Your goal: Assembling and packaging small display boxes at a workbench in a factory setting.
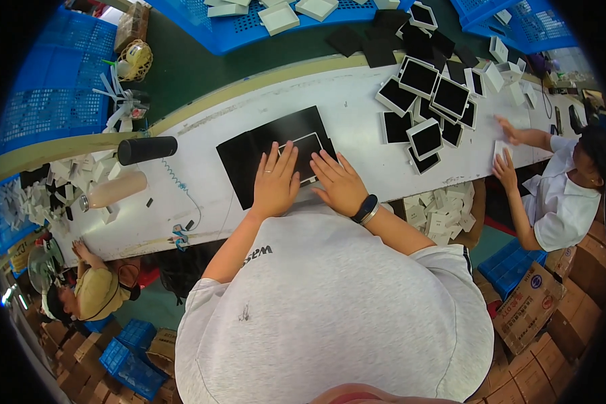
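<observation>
On a black mat (238,168) in front of me lies a shallow white-rimmed box with a black inside (306,144). My left hand (276,178) rests over its left part, fingers stretched out and palm down. Across from it, my right hand (342,187) presses on the right side of the same box, its fingers also extended. Neither hand is wrapped around anything. Part of the box's near side is hidden under my hands.
A heap of similar black-lined white boxes (426,140) lies to the right, beside a co-worker's hands (505,165). At left are a black cylindrical speaker (147,150), a bottle (116,190) and another person (97,286). Blue crates (246,30) stand beyond the table.
</observation>
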Available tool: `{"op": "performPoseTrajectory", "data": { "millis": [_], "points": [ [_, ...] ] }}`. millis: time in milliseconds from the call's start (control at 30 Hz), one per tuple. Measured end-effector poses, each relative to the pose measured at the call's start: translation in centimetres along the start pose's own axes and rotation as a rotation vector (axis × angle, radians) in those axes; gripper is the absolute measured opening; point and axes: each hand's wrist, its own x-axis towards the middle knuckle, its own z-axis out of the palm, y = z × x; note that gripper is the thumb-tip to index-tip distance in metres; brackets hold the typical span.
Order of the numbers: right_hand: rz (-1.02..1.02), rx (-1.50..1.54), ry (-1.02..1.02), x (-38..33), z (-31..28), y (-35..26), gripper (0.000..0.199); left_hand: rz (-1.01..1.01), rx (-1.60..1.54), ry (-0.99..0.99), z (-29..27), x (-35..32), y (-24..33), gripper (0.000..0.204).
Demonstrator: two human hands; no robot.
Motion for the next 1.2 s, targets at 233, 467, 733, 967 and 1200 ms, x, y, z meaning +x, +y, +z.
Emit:
{"op": "performPoseTrajectory", "data": {
  "millis": [233,467,733,967,1200],
  "points": [
    [-0.075,0.036,0.07,-0.8,0.3,1.6,0.042,0.029,0.187,0.035,-1.7,0.5,1.0,0.047],
    [-0.05,0.06,0.0,-0.5,-0.2,2.4,0.045,0.028,0.215,-0.037,-3.3,1.8,1.8,0.054],
    [0.014,-0.075,-0.163,2.2,-0.8,2.0,0.086,0.084,0.263,-0.114,-2.9,2.5,1.2,0.056],
    [-0.015,0.12,0.007,-0.3,-0.2,4.1,0.058,0.076,-0.194,-0.119,-4.2,2.5,-2.8,0.056],
    [0.173,-0.14,0.338,-3.3,-6.5,9.8,0.041,-0.492,-0.084,-0.053,-3.6,0.5,-8.2,0.077]
  ]
}}
